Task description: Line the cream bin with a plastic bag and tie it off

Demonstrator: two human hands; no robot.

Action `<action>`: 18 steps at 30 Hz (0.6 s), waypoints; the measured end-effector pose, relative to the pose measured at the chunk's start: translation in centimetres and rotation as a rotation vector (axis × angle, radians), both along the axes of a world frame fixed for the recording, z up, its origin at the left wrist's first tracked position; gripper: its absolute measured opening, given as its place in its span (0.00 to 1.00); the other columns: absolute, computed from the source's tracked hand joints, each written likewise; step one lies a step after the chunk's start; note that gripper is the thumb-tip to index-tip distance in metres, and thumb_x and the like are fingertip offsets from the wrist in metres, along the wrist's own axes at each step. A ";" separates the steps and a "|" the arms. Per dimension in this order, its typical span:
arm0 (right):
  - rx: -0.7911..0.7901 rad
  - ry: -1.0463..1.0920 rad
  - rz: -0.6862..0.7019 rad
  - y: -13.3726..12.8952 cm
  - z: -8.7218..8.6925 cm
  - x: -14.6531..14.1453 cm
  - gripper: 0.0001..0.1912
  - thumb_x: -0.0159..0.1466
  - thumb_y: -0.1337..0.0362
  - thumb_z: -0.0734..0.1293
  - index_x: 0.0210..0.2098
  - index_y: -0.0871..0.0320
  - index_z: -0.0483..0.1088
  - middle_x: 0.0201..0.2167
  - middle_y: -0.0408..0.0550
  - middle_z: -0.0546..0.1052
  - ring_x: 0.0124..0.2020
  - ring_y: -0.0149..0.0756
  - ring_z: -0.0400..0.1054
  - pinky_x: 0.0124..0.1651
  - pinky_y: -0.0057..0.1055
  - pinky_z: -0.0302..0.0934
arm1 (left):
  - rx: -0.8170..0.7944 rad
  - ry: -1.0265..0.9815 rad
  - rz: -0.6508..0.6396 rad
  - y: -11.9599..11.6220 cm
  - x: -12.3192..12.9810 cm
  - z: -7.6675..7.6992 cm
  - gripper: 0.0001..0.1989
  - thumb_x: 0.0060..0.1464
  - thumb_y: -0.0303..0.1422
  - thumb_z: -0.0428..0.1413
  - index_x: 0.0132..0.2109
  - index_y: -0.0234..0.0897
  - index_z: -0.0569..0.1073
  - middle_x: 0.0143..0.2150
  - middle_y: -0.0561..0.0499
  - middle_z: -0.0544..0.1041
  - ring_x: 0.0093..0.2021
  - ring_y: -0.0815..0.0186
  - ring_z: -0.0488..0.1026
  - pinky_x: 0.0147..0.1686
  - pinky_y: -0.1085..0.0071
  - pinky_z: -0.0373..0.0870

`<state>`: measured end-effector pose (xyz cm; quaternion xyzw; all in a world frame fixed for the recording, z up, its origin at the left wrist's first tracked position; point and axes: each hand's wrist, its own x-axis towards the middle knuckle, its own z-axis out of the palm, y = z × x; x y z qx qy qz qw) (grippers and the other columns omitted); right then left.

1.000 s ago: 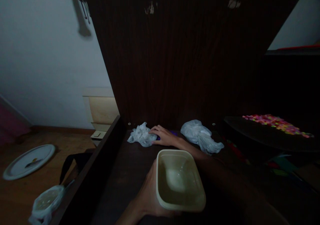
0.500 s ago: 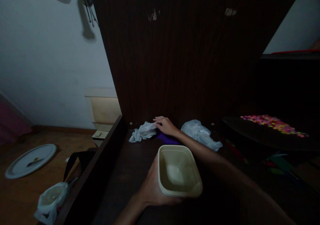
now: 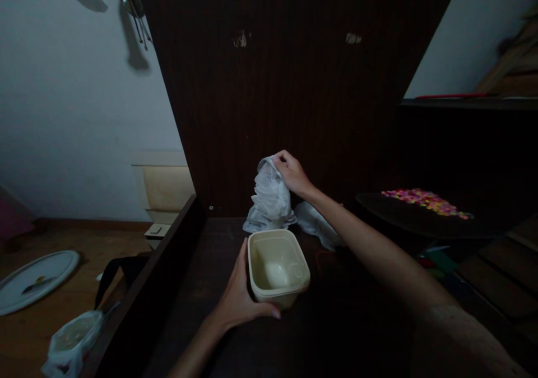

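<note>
A cream-coloured, square plastic container (image 3: pixel 278 266) with rounded corners tilts toward me, and its inside looks bare. My left hand (image 3: pixel 239 299) is wrapped round its left side and front, the thumb along the near wall. Beyond it, my right hand (image 3: pixel 293 175) pinches the top edge of a thin white plastic bag (image 3: pixel 272 198). That bag hangs down in wrinkled folds, its lower end at the dark surface. Another crumpled white plastic bag (image 3: pixel 316 222) lies to its right, partly covered by my right forearm.
Behind stands a tall dark wooden panel (image 3: pixel 273 97). A raised dark edge (image 3: pixel 147 288) runs along the left. Pink and yellow beads or flowers (image 3: pixel 424 201) lie on a dark ledge at right. A bagged tub (image 3: pixel 75 333) and white oval lid-like object (image 3: pixel 40 280) are low at left.
My right hand has taken hold of the left white bag and lifted it, moving up and slightly right. The purple item beneath that hand is out of sight. The container sits slightly further left in view.
</note>
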<state>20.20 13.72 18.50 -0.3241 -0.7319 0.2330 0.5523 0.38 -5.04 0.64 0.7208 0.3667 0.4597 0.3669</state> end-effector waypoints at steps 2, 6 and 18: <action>0.003 0.025 0.026 -0.5 1.1 0.4 0.19 0.67 0.44 0.63 0.34 0.54 0.62 0.26 0.38 0.67 0.27 0.30 0.61 0.29 0.26 0.54 | 0.005 0.050 0.002 -0.2 -1.2 0.2 0.78 0.31 0.65 0.68 0.76 0.38 0.33 0.77 0.27 0.43 0.76 0.34 0.44 0.71 0.36 0.42; -0.011 0.040 0.119 -1.8 2.9 1.1 0.22 0.66 0.41 0.65 0.33 0.53 0.60 0.24 0.37 0.63 0.24 0.29 0.58 0.26 0.25 0.52 | 0.056 0.075 -0.024 0.0 -4.0 1.8 0.61 0.49 0.69 0.53 0.76 0.38 0.40 0.78 0.34 0.41 0.77 0.38 0.40 0.73 0.38 0.39; -0.096 -0.189 0.727 -7.4 6.6 1.0 0.26 0.62 0.41 0.71 0.31 0.56 0.61 0.22 0.35 0.62 0.19 0.23 0.52 0.21 0.22 0.44 | 0.561 0.004 0.189 6.3 -1.9 15.5 0.60 0.44 0.42 0.72 0.74 0.44 0.46 0.77 0.34 0.48 0.76 0.43 0.48 0.67 0.45 0.59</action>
